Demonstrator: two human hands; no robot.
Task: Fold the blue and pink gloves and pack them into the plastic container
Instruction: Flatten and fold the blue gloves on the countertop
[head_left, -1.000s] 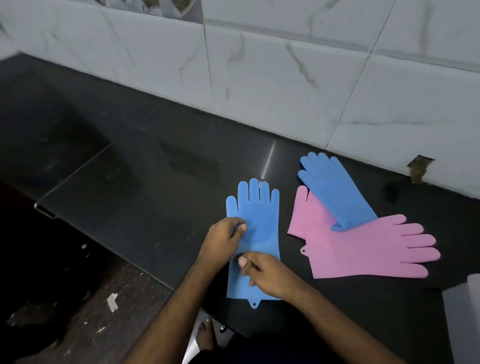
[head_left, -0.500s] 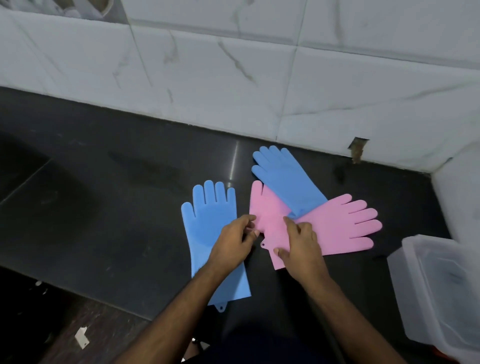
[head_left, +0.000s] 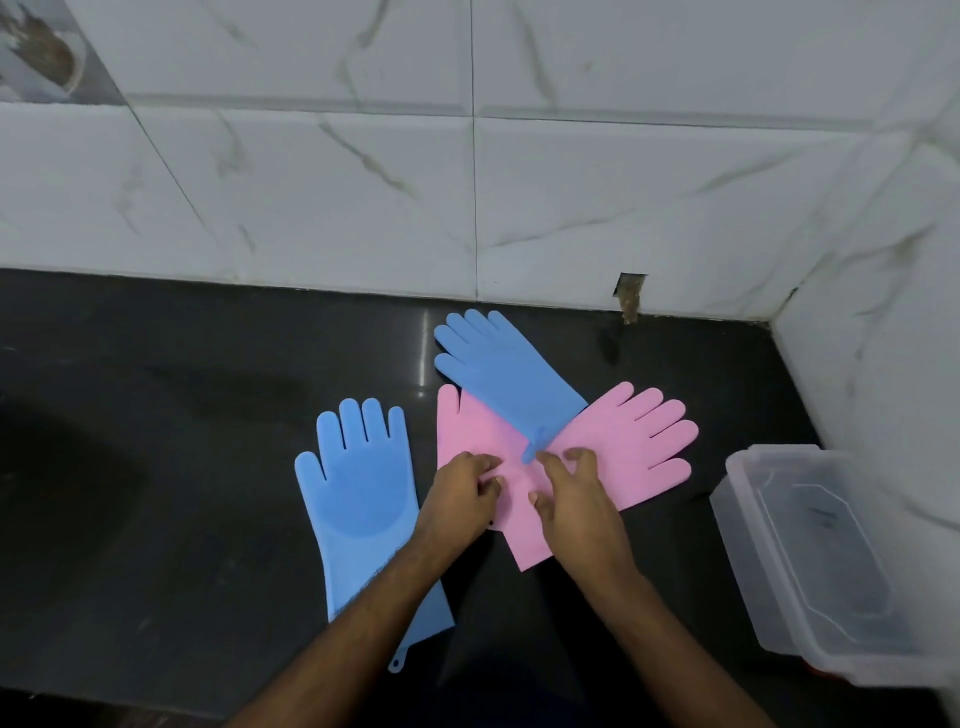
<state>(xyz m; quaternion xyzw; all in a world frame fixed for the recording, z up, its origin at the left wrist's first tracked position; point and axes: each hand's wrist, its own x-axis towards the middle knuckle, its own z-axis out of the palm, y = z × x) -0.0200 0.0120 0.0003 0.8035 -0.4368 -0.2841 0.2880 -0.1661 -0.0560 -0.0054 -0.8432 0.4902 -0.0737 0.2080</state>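
Observation:
One blue glove (head_left: 363, 499) lies flat on the black counter, fingers toward the wall, its cuff under my left forearm. A second blue glove (head_left: 506, 376) lies diagonally across two overlapping pink gloves: one (head_left: 631, 441) has its fingers spread to the right, the other (head_left: 460, 428) shows at the left under the blue one. My left hand (head_left: 460, 499) and my right hand (head_left: 574, 493) rest side by side on the pink cuffs, fingers bent and pressing; whether either pinches the rubber is unclear. A clear plastic container (head_left: 810, 566) stands at the right.
A white marble-tiled wall (head_left: 467, 197) runs along the back and turns forward at the right, just behind the container. The black counter (head_left: 156, 441) stretches to the left; its front edge runs along the bottom of the view.
Both hands have left the flat blue glove and moved right onto the pink gloves. The view has swung right, bringing the container into sight.

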